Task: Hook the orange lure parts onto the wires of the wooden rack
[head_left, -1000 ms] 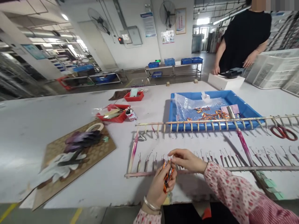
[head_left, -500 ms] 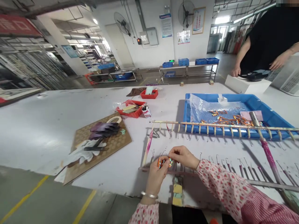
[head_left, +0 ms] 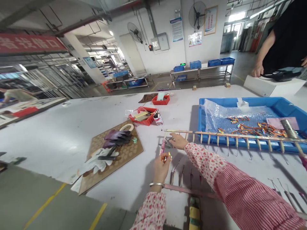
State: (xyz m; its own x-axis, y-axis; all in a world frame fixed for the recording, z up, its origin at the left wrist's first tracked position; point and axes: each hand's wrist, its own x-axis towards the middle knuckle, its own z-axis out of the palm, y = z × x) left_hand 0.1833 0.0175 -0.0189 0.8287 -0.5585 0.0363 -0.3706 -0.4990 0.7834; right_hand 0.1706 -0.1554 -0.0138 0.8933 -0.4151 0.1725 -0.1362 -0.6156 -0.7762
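My left hand [head_left: 161, 166] is closed round a small bunch of orange and shiny pieces [head_left: 164, 158] beside the left end of a wooden rack with rows of wire hooks [head_left: 216, 134]. My right hand [head_left: 177, 141] reaches forward to the top rail's left end, fingers curled at a small metal tool [head_left: 168, 144] lying there; I cannot tell whether it grips it. Behind the rack a blue tray [head_left: 291, 111] holds clear bubble wrap and several more orange pieces [head_left: 249, 127].
A cardboard sheet with gloves [head_left: 112, 148] lies to the left. Two red trays [head_left: 145, 115] and a small can [head_left: 158, 120] stand behind it. Another person in black [head_left: 280, 41] stands at the far right by a white box [head_left: 271, 85]. The table's near edge is close.
My right hand left the pieces in my left hand and reached forward to the rack's top rail. My view has swung left, so the rack and tray sit further right.
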